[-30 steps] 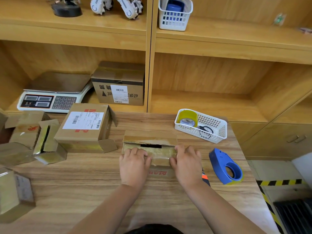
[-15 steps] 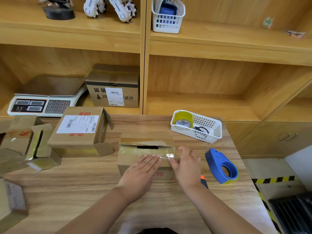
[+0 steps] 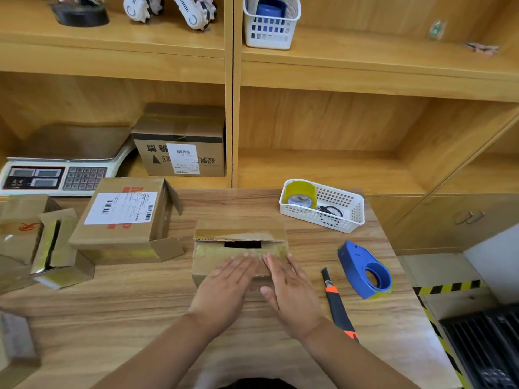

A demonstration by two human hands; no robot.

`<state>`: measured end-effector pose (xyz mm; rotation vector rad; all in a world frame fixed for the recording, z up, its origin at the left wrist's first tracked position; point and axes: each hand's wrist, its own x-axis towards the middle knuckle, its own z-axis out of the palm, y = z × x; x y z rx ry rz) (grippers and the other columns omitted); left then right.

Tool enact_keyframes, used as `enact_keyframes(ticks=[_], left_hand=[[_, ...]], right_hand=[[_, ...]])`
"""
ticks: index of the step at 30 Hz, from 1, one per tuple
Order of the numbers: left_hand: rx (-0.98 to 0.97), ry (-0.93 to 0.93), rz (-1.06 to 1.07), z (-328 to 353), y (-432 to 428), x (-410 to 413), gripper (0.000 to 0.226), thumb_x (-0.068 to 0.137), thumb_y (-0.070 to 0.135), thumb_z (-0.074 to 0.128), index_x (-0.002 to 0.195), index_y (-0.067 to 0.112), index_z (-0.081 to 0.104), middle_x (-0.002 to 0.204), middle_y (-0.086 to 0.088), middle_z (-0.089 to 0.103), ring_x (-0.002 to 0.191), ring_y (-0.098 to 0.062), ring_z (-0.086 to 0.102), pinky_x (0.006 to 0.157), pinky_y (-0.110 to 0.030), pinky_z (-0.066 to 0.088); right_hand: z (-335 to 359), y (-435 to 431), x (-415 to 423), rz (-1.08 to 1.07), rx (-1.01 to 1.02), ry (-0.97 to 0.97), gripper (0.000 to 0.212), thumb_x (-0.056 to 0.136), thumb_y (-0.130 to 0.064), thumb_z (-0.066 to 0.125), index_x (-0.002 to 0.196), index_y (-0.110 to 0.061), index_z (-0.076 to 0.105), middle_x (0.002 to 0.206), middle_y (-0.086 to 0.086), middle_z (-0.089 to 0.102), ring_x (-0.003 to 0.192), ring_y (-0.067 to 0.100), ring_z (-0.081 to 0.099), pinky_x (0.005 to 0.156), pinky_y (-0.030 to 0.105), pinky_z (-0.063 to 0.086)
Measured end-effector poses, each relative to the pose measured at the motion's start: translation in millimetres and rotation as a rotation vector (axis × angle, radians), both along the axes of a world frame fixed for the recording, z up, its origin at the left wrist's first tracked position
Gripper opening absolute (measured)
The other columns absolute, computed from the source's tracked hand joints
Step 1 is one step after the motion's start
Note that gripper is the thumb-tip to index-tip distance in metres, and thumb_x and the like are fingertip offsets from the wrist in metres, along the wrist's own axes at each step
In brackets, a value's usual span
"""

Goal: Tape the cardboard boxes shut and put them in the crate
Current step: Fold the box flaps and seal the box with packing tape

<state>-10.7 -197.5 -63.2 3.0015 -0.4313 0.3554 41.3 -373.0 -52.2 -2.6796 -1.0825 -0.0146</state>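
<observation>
View: head, the only one given.
Box (image 3: pixel 241 230): set at the middle of the frame on the surface (image 3: pixel 112 318), its flaps folded down. A dark gap (image 3: pixel 243 244) is seen between the flaps, and a glossy strip of tape (image 3: pixel 210 251) is laid along the near flap.
Left hand (image 3: pixel 224 287): laid flat on the near top of the box, fingers straight, nothing gripped.
Right hand (image 3: pixel 292 293): laid flat just beside the left one, fingers straight, nothing gripped; the fingertips of both hands are nearly joined.
Knife (image 3: pixel 337 301): laid on the surface just right of the right hand.
Dispenser (image 3: pixel 365 270): blue, placed right of the knife.
Basket (image 3: pixel 356 217): white, at the centre right behind the dispenser; a tape roll (image 3: pixel 300 193) and scissors (image 3: pixel 331 211) are held in it.
Large box (image 3: pixel 123 217): at the left of the middle, labelled, side flaps open.
Small boxes (image 3: pixel 53 248): grouped at the left edge.
Scale (image 3: pixel 53 178): kept on the shelf at the left, with a shelf box (image 3: pixel 179 153) beside it.
</observation>
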Motion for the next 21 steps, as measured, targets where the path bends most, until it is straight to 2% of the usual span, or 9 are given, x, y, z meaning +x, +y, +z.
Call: enact_keyframes(ticks=[2,4,7,9,11,13,16,19,21], left_hand=[[-0.02,-0.015,0.049,-1,11,-1,0.075,0.049,0.021,0.087,0.12,0.011,0.066,0.125,-0.005,0.063,0.115,-0.017,0.06,0.107,-0.032,0.034],[-0.012,-0.002,0.047,0,20,-1,0.075,0.048,0.021,0.088,0.119,0.011,0.066,0.125,-0.005,0.063,0.115,-0.017,0.06,0.098,-0.037,0.047],[-0.013,-0.007,0.034,1,26,0,0.07,0.051,0.024,0.087,0.118,0.012,0.068,0.124,-0.004,0.064,0.114,-0.017,0.061,0.093,-0.041,0.05],[-0.013,-0.065,0.037,0,25,0,0.051,0.07,0.033,0.074,0.117,0.013,0.068,0.124,-0.002,0.064,0.115,-0.016,0.06,0.101,-0.033,0.043],[-0.038,-0.059,0.077,3,22,-1,0.047,0.085,0.039,0.045,0.117,0.014,0.068,0.123,-0.001,0.064,0.116,-0.015,0.059,0.106,-0.031,0.034],[-0.066,-0.05,0.12,8,18,-1,0.049,0.087,0.041,0.037,0.114,0.016,0.07,0.12,0.001,0.066,0.114,-0.014,0.06,0.1,-0.031,0.044],[-0.17,-0.046,0.201,17,13,4,0.038,0.089,0.036,0.045,0.104,0.017,0.075,0.11,0.002,0.071,0.106,-0.018,0.066,0.089,-0.039,0.053],[-0.297,-0.046,0.225,21,9,15,0.017,0.085,0.022,0.066,0.097,0.016,0.076,0.104,0.0,0.072,0.099,-0.024,0.065,0.082,-0.041,0.054],[-0.362,-0.02,0.174,22,5,21,0.017,0.08,0.018,0.074,0.097,0.016,0.076,0.102,-0.001,0.071,0.096,-0.025,0.062,0.079,-0.041,0.053]], right_hand=[[1,-5,2,0.0,-0.029,-0.034,0.06,0.099,-0.042,0.025,0.137,0.0,0.046,0.133,0.005,0.058,0.126,0.02,0.052,0.111,0.036,0.021],[0,-9,4,0.019,-0.055,-0.093,0.057,0.097,-0.038,0.03,0.134,0.0,0.05,0.13,0.005,0.06,0.124,0.021,0.054,0.11,0.036,0.023],[-1,-13,6,0.026,-0.065,-0.135,0.057,0.098,-0.037,0.028,0.134,0.001,0.05,0.131,0.008,0.059,0.125,0.022,0.053,0.111,0.038,0.022],[0,-17,7,0.023,-0.05,-0.164,0.058,0.102,-0.037,0.02,0.131,0.0,0.054,0.129,0.01,0.06,0.124,0.02,0.054,0.111,0.04,0.022],[-1,-19,8,0.05,-0.022,-0.204,0.059,0.103,-0.035,0.016,0.127,-0.004,0.059,0.127,0.007,0.062,0.124,0.017,0.054,0.11,0.039,0.023],[-3,-16,9,0.046,0.036,-0.235,0.054,0.102,-0.035,0.022,0.122,-0.009,0.064,0.125,0.003,0.064,0.123,0.016,0.055,0.111,0.039,0.023],[-3,-7,14,-0.037,0.184,-0.245,0.041,0.096,-0.035,0.037,0.105,-0.015,0.072,0.11,-0.002,0.07,0.108,0.015,0.064,0.108,0.04,0.026],[1,0,23,-0.101,0.329,-0.208,0.031,0.092,-0.033,0.047,0.083,-0.02,0.073,0.091,-0.007,0.07,0.087,0.015,0.065,0.103,0.037,0.029],[1,3,30,-0.109,0.349,-0.186,0.024,0.089,-0.031,0.056,0.073,-0.021,0.071,0.083,-0.009,0.068,0.081,0.018,0.063,0.1,0.033,0.028]])
